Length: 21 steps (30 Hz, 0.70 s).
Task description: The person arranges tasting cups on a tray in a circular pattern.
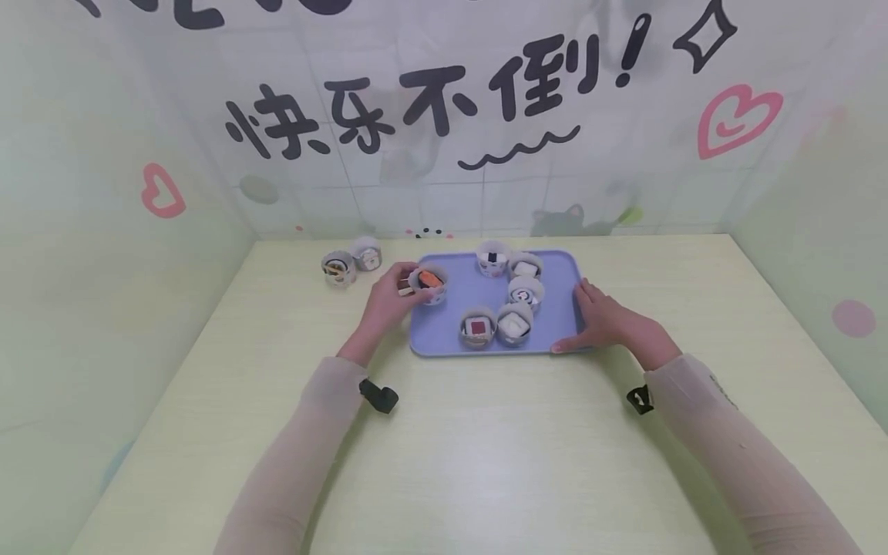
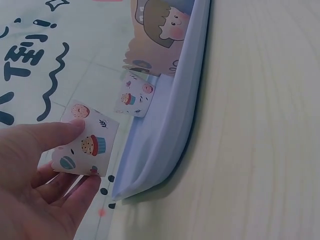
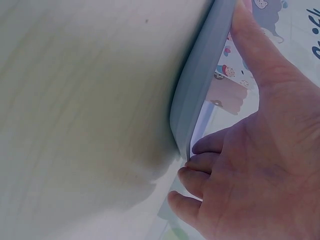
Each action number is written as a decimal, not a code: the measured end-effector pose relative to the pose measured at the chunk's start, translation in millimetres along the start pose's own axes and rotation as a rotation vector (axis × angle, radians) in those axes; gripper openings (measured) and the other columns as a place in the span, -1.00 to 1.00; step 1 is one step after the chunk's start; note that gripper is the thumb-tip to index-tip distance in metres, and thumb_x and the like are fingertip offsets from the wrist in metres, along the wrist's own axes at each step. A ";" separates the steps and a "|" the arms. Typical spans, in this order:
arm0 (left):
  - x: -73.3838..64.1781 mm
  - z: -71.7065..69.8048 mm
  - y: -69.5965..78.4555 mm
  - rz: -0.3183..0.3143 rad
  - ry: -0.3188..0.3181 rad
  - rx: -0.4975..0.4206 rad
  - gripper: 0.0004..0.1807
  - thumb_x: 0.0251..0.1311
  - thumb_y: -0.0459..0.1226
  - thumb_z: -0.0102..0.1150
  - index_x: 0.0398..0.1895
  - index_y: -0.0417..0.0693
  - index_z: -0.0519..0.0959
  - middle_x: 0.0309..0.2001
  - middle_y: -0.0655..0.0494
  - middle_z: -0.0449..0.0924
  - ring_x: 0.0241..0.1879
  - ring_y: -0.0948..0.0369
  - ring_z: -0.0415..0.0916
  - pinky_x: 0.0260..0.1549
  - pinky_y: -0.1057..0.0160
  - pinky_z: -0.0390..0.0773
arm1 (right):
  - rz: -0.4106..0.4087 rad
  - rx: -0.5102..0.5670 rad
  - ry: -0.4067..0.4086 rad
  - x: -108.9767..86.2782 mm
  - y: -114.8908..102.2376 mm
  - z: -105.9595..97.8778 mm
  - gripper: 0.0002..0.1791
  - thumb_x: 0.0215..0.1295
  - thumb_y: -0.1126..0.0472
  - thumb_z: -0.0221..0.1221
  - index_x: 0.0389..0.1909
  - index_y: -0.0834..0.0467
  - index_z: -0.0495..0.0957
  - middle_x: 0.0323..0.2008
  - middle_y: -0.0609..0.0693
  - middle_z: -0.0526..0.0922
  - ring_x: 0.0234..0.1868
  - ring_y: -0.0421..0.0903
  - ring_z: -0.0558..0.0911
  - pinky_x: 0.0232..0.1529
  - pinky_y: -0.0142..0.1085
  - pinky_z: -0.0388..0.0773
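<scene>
My left hand pinches a paper cup printed with cupcakes, thumb on one side and fingers on the other. Inside the cup lies a piece of sushi with an orange top. This cup overlaps the left end of a lavender tray in the head view. At the tray's right end my right hand holds the near corner, thumb along the front rim and fingers at the side rim. Several sushi cups stand on the tray, among them one with a red-centred roll and one with a white-topped piece.
Two more sushi cups, one with a dark-rimmed roll and a paler one, stand side by side on the table left of the tray. Behind the table hangs a printed backdrop.
</scene>
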<state>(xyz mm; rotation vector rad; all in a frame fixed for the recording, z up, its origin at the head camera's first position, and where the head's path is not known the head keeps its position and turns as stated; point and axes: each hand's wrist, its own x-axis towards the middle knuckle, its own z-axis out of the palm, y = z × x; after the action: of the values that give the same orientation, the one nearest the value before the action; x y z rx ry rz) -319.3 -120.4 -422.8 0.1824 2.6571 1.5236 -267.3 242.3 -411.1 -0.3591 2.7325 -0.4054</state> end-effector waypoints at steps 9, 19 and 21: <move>0.5 9.9 4.0 0.007 -0.025 0.007 -0.35 0.21 -0.20 0.37 0.34 -0.10 0.36 0.35 -0.15 0.44 0.33 -0.07 0.44 0.31 0.02 0.51 | -0.002 -0.004 -0.001 0.5 0.9 0.4 0.47 0.01 -0.36 0.38 0.46 0.59 -0.25 0.48 0.59 -0.27 0.51 0.49 -0.14 0.54 0.23 -0.05; -1.5 19.4 4.5 0.015 -0.064 0.056 -0.38 0.21 -0.22 0.37 0.31 -0.09 0.38 0.32 -0.12 0.46 0.31 -0.05 0.45 0.33 0.02 0.48 | 0.005 -0.008 -0.013 1.3 1.0 -0.3 0.46 0.02 -0.36 0.37 0.46 0.58 -0.25 0.49 0.58 -0.27 0.52 0.48 -0.15 0.54 0.24 -0.05; -2.2 21.1 4.6 0.016 -0.073 0.063 -0.38 0.22 -0.21 0.36 0.32 -0.09 0.37 0.33 -0.11 0.46 0.31 -0.05 0.45 0.33 0.02 0.48 | 0.007 -0.009 -0.016 1.2 1.1 -0.6 0.47 0.02 -0.37 0.37 0.47 0.58 -0.25 0.49 0.58 -0.27 0.52 0.48 -0.15 0.53 0.24 -0.05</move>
<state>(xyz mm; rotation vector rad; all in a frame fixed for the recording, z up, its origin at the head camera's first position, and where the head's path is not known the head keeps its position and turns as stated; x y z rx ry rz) -314.2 -100.4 -429.4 0.2587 2.6547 1.4110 -268.8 243.1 -411.2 -0.3538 2.7201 -0.3873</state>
